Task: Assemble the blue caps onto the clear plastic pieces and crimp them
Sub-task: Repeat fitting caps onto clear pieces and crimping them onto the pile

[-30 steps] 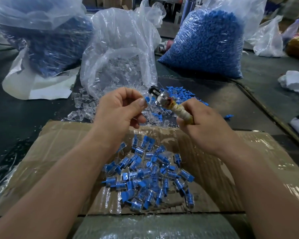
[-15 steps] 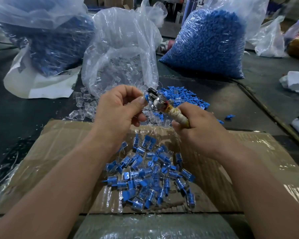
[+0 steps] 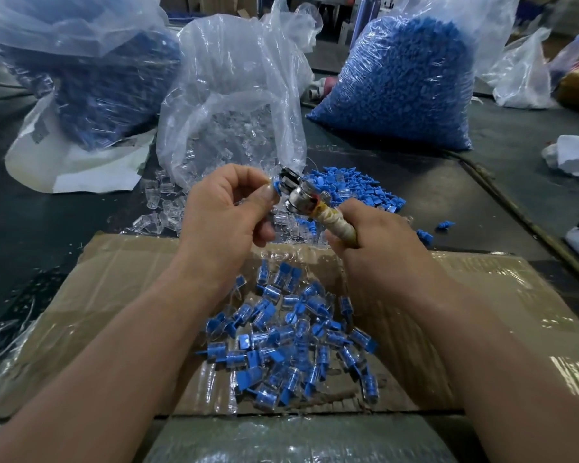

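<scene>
My left hand pinches a blue-capped clear piece between thumb and fingers, its cap end pressed against the metal head of a crimping tool. My right hand grips that tool by its tape-wrapped handle. Below both hands a pile of assembled blue-and-clear pieces lies in a cardboard box. Loose blue caps and loose clear pieces are scattered on the dark table behind the hands.
An open bag of clear pieces stands behind my hands. A full bag of blue caps sits at back right, and another bag of blue parts at back left. White objects lie at the right edge.
Both hands have stayed together above the box. The tool head has shifted slightly left and closer onto the piece in my left hand.
</scene>
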{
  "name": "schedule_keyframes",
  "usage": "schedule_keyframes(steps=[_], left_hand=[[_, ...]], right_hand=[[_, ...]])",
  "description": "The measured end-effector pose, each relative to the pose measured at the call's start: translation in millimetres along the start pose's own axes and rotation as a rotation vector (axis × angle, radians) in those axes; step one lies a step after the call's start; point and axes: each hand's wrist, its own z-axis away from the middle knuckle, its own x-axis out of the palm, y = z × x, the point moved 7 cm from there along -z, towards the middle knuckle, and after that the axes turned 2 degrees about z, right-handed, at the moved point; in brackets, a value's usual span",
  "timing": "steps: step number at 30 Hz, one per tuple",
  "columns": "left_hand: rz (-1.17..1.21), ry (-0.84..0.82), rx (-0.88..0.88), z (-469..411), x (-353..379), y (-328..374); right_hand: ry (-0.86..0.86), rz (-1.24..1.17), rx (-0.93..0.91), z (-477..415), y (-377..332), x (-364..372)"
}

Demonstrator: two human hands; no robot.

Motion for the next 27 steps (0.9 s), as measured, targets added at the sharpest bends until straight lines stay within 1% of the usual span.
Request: schedule_keyframes(steps=[5,9,11,13,16,18,20,22,25,27], left_hand=[[-0.001,0.025,-0.030,-1.9,-2.6,-2.7],[0.024,0.109,-0.067,-5.2,-14.7,-3.0],[0.038,0.111,-0.090,-7.5,-19.9,-2.8],[0.034,0.039,-0.139,-8.7,-18.3,-3.5],[0.024,-0.153,-0.210,-3.6,-3.7,-4.2],[0.002,-0.271,-0.222,2.2,6.6,-4.3],[-0.050,-0.310,-0.201,4.8,12.2,-5.2],[-0.173,-0.232,-0.121,1.8,8.8,-6.1],[-0.447,0.005,0.029,-6.4,-8.2,-6.8],[-0.566,0.101,0.044,-9.3,-19.1,-9.7]], right_hand=[[0.009,-0.003,-0.032,-0.2,2.0,-1.9],[-0.074,0.073,-0.037,-2.2,11.6,0.4],[-0.119,0.116,-0.029,-1.5,15.3,1.5],[-0.151,0.153,-0.030,-0.5,17.4,2.3],[-0.196,0.176,-0.033,1.6,17.8,2.8],[-0.224,0.200,-0.043,2.0,16.7,3.6],[-0.249,0.203,-0.038,1.1,16.6,4.7],[-0.289,0.172,-0.017,-0.2,19.0,6.6],[-0.363,0.117,0.039,0.9,25.1,9.1],[-0.406,0.100,0.054,3.0,28.2,9.7]])
